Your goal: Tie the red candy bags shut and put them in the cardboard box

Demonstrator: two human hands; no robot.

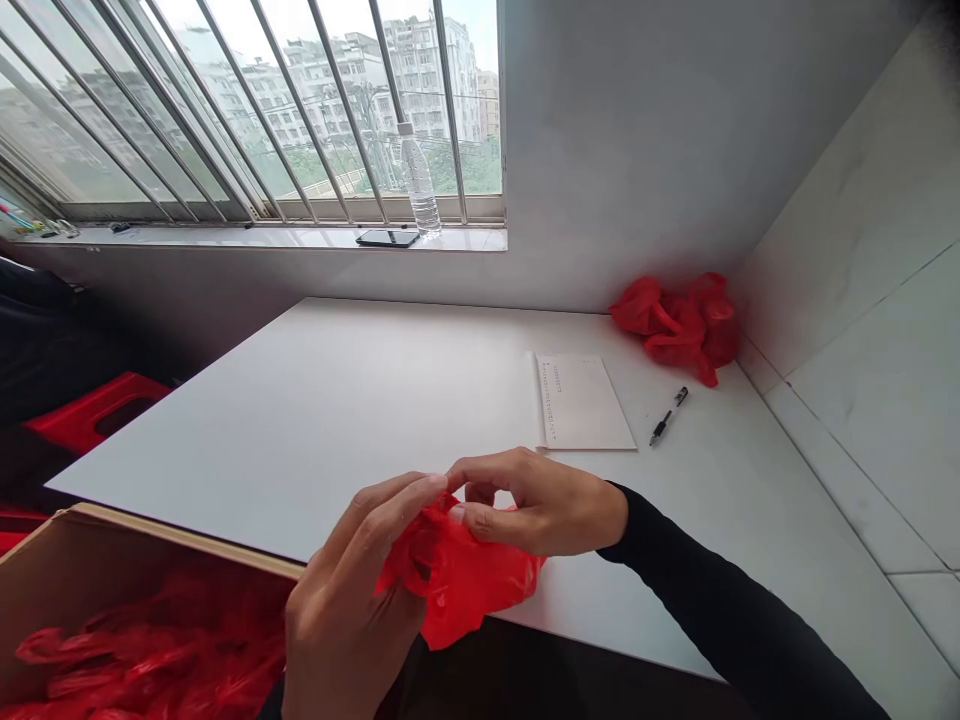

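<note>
A crumpled red plastic bag [480,585] is held between my two hands, just above the near edge of the white table [420,400]. My left hand [360,590] closes round its left side, fingers pointing up and away. From the right, my right hand [536,500] reaches across with a bent index finger and thumb on the bag's top. The fingertips of both hands nearly meet there. Part of the bag is hidden behind my left hand. At the lower left, a cardboard box [180,535] contains more red plastic bags [157,640].
More red bags [682,320] lie heaped in the table's far right corner. A notebook [589,400] and a pen [669,416] lie nearer. On the windowsill stand a water bottle [418,180] and a phone [388,238]. A red stool [97,410] is beyond the table's left edge.
</note>
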